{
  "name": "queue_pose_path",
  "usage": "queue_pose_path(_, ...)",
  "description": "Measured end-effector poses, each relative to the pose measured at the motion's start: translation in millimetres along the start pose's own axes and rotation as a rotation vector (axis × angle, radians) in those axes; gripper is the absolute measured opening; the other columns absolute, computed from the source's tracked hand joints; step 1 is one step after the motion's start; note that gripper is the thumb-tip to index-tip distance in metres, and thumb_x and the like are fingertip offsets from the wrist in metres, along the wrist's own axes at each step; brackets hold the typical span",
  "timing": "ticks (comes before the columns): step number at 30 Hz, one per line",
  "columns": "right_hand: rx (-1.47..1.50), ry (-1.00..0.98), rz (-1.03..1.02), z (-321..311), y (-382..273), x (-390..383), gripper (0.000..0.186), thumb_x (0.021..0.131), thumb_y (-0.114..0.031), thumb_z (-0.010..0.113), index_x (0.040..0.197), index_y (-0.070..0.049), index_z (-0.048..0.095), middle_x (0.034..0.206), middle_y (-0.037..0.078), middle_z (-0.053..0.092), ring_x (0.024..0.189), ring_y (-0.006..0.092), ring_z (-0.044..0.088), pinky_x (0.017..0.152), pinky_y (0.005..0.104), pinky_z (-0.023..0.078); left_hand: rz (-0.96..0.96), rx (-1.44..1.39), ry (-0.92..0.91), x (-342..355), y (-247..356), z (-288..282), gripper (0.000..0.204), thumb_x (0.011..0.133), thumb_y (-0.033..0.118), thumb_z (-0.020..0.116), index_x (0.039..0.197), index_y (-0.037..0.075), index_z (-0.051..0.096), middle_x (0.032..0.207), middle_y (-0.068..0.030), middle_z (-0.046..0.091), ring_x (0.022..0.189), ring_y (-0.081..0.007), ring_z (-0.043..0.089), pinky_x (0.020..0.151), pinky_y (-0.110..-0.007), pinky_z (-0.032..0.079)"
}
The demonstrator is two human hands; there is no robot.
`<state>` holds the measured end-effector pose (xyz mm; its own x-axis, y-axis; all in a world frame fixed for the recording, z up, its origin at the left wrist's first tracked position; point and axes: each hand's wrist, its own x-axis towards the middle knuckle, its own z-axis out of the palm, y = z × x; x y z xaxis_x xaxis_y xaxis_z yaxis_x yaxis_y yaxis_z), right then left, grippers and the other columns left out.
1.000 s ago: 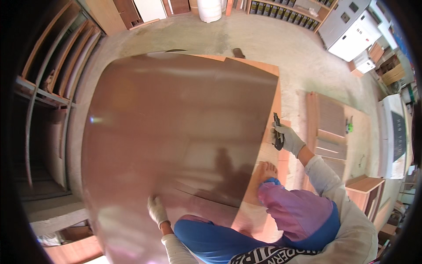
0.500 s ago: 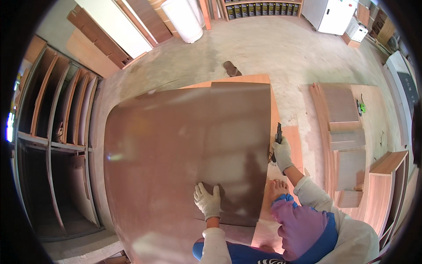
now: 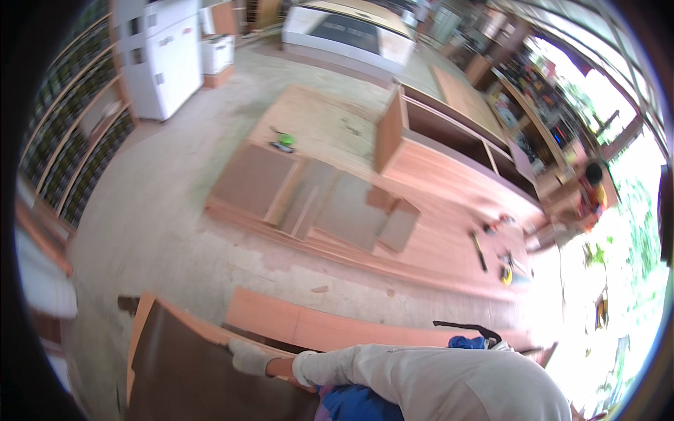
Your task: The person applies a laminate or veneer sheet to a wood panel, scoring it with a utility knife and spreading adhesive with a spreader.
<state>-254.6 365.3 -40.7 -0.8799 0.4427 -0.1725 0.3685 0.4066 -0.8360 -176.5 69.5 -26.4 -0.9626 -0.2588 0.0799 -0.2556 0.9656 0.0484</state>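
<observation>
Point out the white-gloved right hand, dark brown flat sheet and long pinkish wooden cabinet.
White-gloved right hand [image 3: 251, 358], head view, back of glove.
Dark brown flat sheet [image 3: 193, 375], head view, upper surface.
Long pinkish wooden cabinet [image 3: 453, 179], head view, long side panel.

The right hand [image 3: 253, 360] wears a pale grey glove [image 3: 246, 356], its texture blurred, and a short stretch of bare wrist shows between it and the cuff [image 3: 302, 368]. The long sleeve [image 3: 449, 375] is off-white and loosely creased, with faint dark marks [image 3: 397, 350] along its upper edge (too small to make out). Below it show bright blue cloth [image 3: 361, 405], rumpled, and a purple patch [image 3: 321, 412].
</observation>
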Motion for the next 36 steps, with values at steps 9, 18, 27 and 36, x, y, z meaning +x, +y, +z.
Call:
queue_pose_path(9, 0.225, -0.277, 0.358, 5.5, 11.3, 8.0, 0.02, 0.097, -0.009, 0.048, 0.11, 0.001, 0.06, 0.11, 0.026, 0.067, 0.104, 0.0394, 0.069, 0.089, 0.0501, 0.053, 0.148, 0.25, 0.33, 96.5, 50.3, 47.4, 0.085, 0.099, 0.068, 0.054, 0.141, -0.006, 0.056, 0.139, -0.0322, 0.059, 0.125, -0.0533, 0.058, 0.094, -0.063, 0.053)
queue_pose_path(18, 0.437, -0.646, 0.595, -24.7, -21.5, 2.8, 0.027, 0.103, -0.025, 0.055, 0.12, -0.005, 0.064, 0.116, 0.016, 0.07, 0.107, 0.0326, 0.069, 0.091, 0.0466, 0.053, 0.177, 0.233, 0.49, 65.5, 31.7, 38.9, 0.084, 0.099, 0.068, 0.056, 0.137, -0.007, 0.06, 0.132, -0.0333, 0.063, 0.117, -0.0518, 0.063, 0.091, -0.062, 0.055)
queue_pose_path(27, 0.066, -0.304, 0.128, 10.2, -2.3, -55.8, 0.021, 0.093, -0.008, 0.052, 0.111, 0.001, 0.058, 0.104, 0.025, 0.066, 0.094, 0.0384, 0.071, 0.075, 0.0496, 0.056, 0.023, 0.005, 0.321, 36.3, 51.4, 4.3, 0.081, 0.098, 0.062, 0.062, 0.136, -0.01, 0.058, 0.119, -0.0339, 0.068, 0.099, -0.0524, 0.068, 0.089, -0.057, 0.057)
queue_pose_path(36, 0.067, -0.061, 0.334, -18.9, 27.0, -33.2, 0.026, 0.089, -0.006, 0.053, 0.113, 0.002, 0.057, 0.117, 0.029, 0.062, 0.098, 0.0444, 0.069, 0.083, 0.0508, 0.056, 0.061, -0.071, 0.166, 48.4, 52.2, -13.8, 0.084, 0.1, 0.064, 0.057, 0.138, -0.011, 0.056, 0.123, -0.0316, 0.068, 0.11, -0.0503, 0.066, 0.098, -0.053, 0.053)
